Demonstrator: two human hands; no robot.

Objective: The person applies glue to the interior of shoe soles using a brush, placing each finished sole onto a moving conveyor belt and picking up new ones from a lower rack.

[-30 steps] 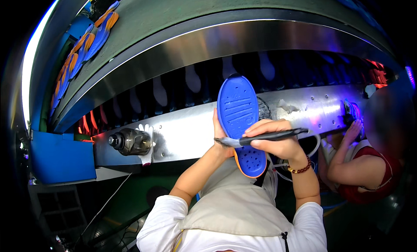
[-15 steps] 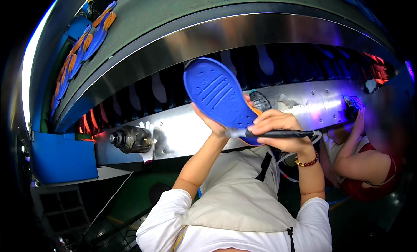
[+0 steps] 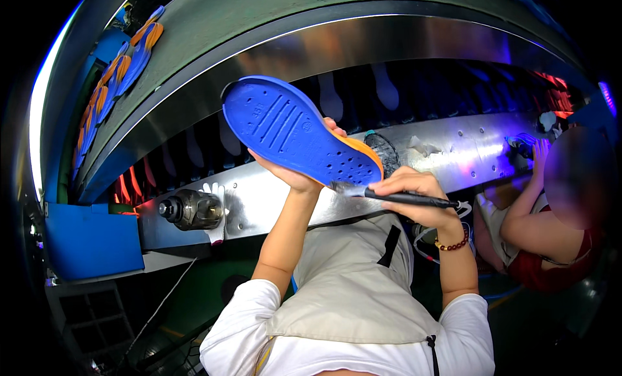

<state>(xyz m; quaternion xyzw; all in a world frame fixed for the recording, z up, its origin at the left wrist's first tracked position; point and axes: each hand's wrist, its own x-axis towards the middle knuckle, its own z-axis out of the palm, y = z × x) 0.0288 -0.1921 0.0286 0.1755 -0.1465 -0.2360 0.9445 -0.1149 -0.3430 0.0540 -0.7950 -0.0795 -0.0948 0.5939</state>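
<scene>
Steel conveyor housing (image 3: 453, 155) ahead: my left hand (image 3: 295, 175) grips the blue insole (image 3: 295, 133), now tilted flatter leftward than a second ago, right hand (image 3: 414, 194) gripping brush (image 3: 389, 196) at its heel edge.

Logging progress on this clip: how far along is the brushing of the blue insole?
In hand: left hand holds the blue insole up, right hand puts the brush to its heel edge. Finished coverage cannot be told. Similar insoles lie on the conveyor, upper left.

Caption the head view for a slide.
Left hand holds up a blue insole while right hand brushes its edge.
</scene>
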